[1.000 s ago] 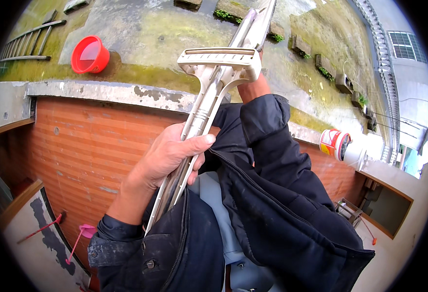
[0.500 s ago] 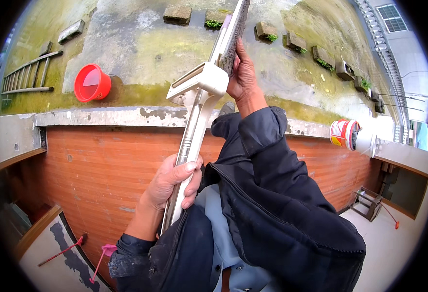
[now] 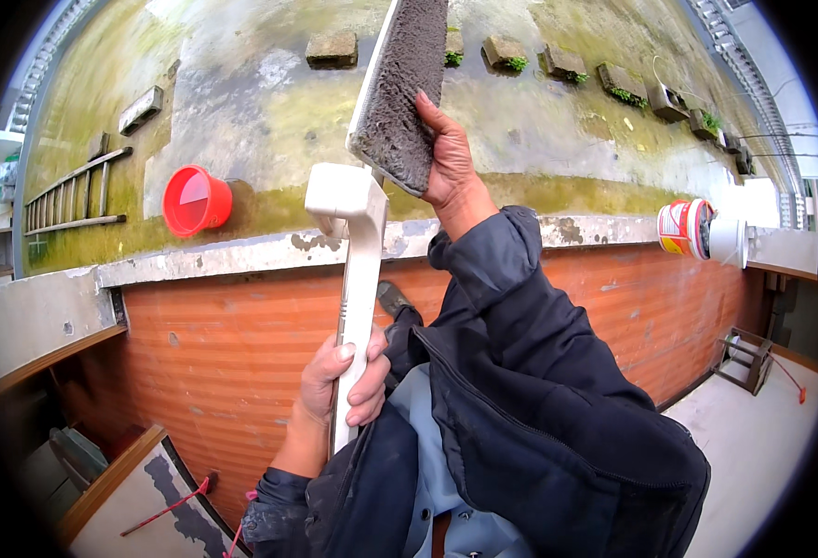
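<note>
A flat mop with a white handle [image 3: 360, 288] stretches away from me, tilted up and forward. My left hand [image 3: 344, 379] is closed round the lower handle, thumb on top. At the far end is the mop head with a dark grey, wet-looking fluffy pad [image 3: 399, 98], its pile turned toward the right. My right hand [image 3: 451, 163] grips the pad's near right edge, thumb lying on the pile and fingers behind it. A white plastic wringer block [image 3: 344, 193] sits on the handle just below the head.
Past the pale ledge [image 3: 260, 262], a red bucket [image 3: 197, 201], a ladder [image 3: 79, 195] and several concrete blocks [image 3: 332, 50] stand on the mossy ground. White tubs [image 3: 686, 230] rest on the ledge at right. Below lies the reddish-brown floor [image 3: 204, 353].
The mop has turned about its handle, so the pad's grey pile now faces me more. The wringer block has rotated too. Both hands keep their hold, and my view has shifted slightly.
</note>
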Tool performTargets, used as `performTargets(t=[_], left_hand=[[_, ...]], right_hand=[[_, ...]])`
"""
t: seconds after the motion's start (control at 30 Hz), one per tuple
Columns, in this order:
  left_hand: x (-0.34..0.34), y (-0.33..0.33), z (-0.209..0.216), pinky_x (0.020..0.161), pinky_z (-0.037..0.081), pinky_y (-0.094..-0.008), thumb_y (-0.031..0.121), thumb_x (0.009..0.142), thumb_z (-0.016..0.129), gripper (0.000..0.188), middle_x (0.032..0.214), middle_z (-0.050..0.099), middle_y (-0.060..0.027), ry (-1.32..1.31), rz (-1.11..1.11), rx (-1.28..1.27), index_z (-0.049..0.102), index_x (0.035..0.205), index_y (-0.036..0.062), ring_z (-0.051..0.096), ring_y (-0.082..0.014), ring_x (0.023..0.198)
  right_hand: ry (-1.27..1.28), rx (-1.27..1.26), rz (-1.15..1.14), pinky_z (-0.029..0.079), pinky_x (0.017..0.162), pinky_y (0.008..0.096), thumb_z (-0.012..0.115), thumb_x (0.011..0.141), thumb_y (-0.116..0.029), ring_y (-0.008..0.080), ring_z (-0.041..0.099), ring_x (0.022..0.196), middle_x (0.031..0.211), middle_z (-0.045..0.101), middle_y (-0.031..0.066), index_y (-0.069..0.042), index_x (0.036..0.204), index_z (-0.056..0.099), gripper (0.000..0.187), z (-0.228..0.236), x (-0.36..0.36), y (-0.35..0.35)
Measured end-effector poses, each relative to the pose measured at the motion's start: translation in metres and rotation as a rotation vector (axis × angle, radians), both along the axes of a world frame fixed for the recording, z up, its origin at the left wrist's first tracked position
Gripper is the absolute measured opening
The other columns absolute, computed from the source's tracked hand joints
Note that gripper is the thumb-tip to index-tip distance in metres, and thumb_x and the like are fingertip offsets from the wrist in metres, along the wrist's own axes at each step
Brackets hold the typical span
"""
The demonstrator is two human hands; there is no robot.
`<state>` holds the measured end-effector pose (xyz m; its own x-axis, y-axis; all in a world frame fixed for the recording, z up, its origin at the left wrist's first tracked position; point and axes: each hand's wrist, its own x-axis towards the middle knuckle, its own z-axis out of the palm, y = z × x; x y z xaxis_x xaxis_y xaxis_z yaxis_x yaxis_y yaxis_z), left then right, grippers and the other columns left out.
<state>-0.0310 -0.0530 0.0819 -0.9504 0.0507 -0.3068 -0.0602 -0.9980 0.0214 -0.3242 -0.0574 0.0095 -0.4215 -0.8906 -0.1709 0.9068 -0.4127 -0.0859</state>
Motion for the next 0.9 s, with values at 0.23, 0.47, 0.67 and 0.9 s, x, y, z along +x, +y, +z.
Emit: performTargets(t=[0.23, 0.47, 0.67, 0.9], left_hand=[[-0.013, -0.005, 0.019, 0.034, 0.042, -0.0280, 0.022, 0.092, 0.062, 0.028, 0.058, 0.049, -0.0099, -0.183, -0.155, -0.241, 0.046, 0.099, 0.0003, 0.048, -0.0176, 0.037], [-0.012, -0.001, 0.023, 0.038, 0.043, -0.0270, 0.019, 0.093, 0.061, 0.022, 0.059, 0.050, -0.0087, -0.277, -0.182, -0.422, 0.049, 0.098, 0.0018, 0.047, -0.0152, 0.040], [-0.012, -0.003, 0.025, 0.038, 0.043, -0.0266, 0.020, 0.093, 0.062, 0.022, 0.060, 0.052, -0.0082, -0.289, -0.184, -0.466, 0.050, 0.097, 0.0018, 0.047, -0.0143, 0.041], [-0.013, -0.005, 0.029, 0.039, 0.044, -0.0252, 0.022, 0.091, 0.065, 0.027, 0.061, 0.052, -0.0063, -0.284, -0.221, -0.544, 0.049, 0.097, 0.0020, 0.050, -0.0130, 0.042]], right_hand=[[-0.011, -0.038, 0.015, 0.048, 0.099, 0.0510, 0.064, 0.092, -0.026, 0.0309, 0.055, 0.113, 0.119, 0.057, 0.0168, 0.001, 0.134, 0.048, 0.052, -0.032, -0.020, 0.011], [0.016, -0.048, 0.058, 0.045, 0.100, 0.0487, 0.069, 0.088, -0.019, 0.0289, 0.052, 0.112, 0.119, 0.053, 0.0159, 0.000, 0.136, 0.043, 0.058, -0.019, -0.016, 0.017], [0.019, -0.114, 0.114, 0.045, 0.100, 0.0486, 0.070, 0.087, -0.019, 0.0290, 0.052, 0.111, 0.118, 0.052, 0.0156, 0.001, 0.137, 0.042, 0.060, -0.011, -0.012, 0.016], [-0.105, -0.279, 0.090, 0.047, 0.099, 0.0491, 0.070, 0.087, -0.023, 0.0305, 0.055, 0.109, 0.116, 0.056, 0.0151, -0.001, 0.134, 0.047, 0.057, -0.013, -0.003, 0.016]])
